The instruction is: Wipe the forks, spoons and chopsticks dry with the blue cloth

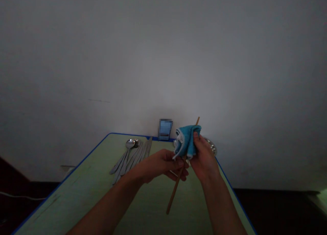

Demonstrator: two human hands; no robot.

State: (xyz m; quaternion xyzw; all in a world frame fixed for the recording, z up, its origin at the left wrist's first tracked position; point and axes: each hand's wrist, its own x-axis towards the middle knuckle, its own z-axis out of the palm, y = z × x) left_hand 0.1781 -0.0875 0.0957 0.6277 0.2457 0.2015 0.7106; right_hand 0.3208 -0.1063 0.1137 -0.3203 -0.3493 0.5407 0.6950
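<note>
A slim wooden chopstick [173,194] slants up and away above the table, its upper part wrapped in a folded blue cloth [187,139] with white edging. My right hand [205,156] is closed on the cloth around the chopstick, thumb on top. Just below the cloth, my left hand [166,163] pinches the chopstick between thumb and fingers. The chopstick's thin tip sticks out beyond the cloth. Whether there is a second chopstick, I cannot tell.
Several metal spoons [130,143] and knives [146,149] lie at the table's back left. A shiny metal dish [211,146] is partly hidden behind my right hand. A phone-like device [165,129] leans near the wall. The pale green table [97,190] has a blue edge.
</note>
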